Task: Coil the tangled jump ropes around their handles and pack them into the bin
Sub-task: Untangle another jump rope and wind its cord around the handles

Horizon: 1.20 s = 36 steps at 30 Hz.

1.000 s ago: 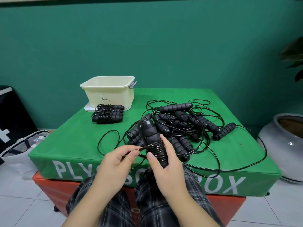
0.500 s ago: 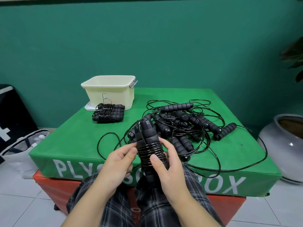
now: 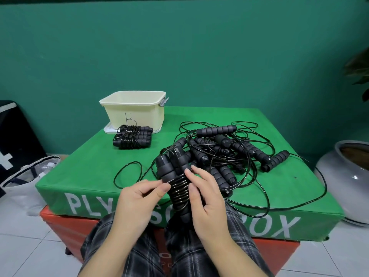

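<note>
a green padded box top point(image 3: 83, 172) with white lettering on its front face rests on a red-orange block point(image 3: 65, 228). at 9 o'clock, a grey-white fabric tote bag with dark trim point(image 3: 24, 182) slumps on the white tiled floor point(image 3: 26, 252), touching a black bag with a white cross point(image 3: 12, 140) behind it. at 3 o'clock stands a glossy grey ceramic pot point(image 3: 339, 176); above it, dark plant leaves point(image 3: 359, 72). a teal wall point(image 3: 179, 52) fills 12 o'clock. plaid trousers point(image 3: 191, 254) cover 6 o'clock.
</note>
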Motion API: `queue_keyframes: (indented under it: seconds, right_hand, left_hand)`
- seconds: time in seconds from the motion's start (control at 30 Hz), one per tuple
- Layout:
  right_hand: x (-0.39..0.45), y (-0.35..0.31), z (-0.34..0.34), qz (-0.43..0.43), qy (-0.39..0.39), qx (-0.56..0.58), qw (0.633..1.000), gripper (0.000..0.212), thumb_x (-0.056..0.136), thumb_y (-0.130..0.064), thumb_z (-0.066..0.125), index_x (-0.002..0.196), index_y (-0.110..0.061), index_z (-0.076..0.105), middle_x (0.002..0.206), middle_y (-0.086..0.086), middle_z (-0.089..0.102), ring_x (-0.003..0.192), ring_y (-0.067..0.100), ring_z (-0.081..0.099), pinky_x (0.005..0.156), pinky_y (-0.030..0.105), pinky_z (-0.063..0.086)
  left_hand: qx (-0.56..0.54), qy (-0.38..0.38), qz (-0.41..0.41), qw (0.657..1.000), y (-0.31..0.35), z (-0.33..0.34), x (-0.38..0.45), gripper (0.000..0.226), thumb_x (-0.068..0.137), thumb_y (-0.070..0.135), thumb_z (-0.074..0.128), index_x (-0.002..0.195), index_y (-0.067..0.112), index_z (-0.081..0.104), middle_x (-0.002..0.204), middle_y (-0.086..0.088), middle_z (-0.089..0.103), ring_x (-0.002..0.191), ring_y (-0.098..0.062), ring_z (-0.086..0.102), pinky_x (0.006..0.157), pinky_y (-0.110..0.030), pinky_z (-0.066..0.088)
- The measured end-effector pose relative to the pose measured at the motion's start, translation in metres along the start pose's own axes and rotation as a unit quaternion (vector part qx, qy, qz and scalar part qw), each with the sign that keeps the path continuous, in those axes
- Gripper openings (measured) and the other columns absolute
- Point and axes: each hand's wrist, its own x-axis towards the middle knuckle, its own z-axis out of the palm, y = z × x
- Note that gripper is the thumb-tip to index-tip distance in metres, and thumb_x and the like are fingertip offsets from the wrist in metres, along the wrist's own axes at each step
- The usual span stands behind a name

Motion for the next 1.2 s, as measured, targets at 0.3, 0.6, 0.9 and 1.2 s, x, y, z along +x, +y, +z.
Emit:
queue_keyframes:
  seconds: [0.3,0.6,0.9,1.2]
  right_hand:
    - [-0.005,0.003,0.009,-0.021,-0.057,-0.174,0.983,0.080,0.074,-0.060,0.059,0.143,-0.049,0.021,0.146,-0.018,0.024,0.132,0.009,0.036,0.107,0.019,0.025]
    - [-0.007,0.006,0.007,0.001,0.006,-0.176,0.984,0.062,0.087,-0.050,0.051,0.143,-0.030,0.035,0.130,-0.012,0.048,0.121,0.004,0.043,0.099,0.022,0.038]
    - [-0.007,0.000,0.005,0.020,-0.035,-0.195,0.980,0.060,0.087,-0.057,0.040,0.142,-0.052,0.016,0.134,-0.016,0.042,0.122,0.004,0.043,0.088,0.026,0.047]
    - [-0.008,0.002,0.005,0.030,-0.009,-0.125,0.992,0.047,0.087,-0.052,0.047,0.133,-0.038,0.044,0.124,-0.024,0.045,0.117,-0.008,0.044,0.091,0.004,0.034]
  left_hand:
    - [0.043,0.000,0.033,0.998,-0.003,-0.003,-0.001,0.008,0.069,0.032,0.072,0.077,0.032,0.071,0.074,0.013,0.071,0.073,0.002,0.063,0.065,-0.008,0.045]
    - [0.030,-0.066,0.055,0.996,-0.004,-0.001,-0.007,0.018,0.084,0.029,0.056,0.093,0.029,0.070,0.057,0.007,0.057,0.042,-0.002,0.044,0.048,-0.013,0.037]
    - [0.104,-0.106,0.156,0.976,-0.007,-0.008,-0.007,0.028,0.089,0.045,0.045,0.090,0.036,0.071,0.063,0.016,0.053,0.047,0.004,0.047,0.054,-0.012,0.039]
    - [0.060,-0.100,0.058,0.992,-0.013,-0.002,0.005,0.025,0.088,0.048,0.045,0.073,0.039,0.064,0.043,0.001,0.041,0.037,-0.005,0.032,0.041,-0.018,0.026]
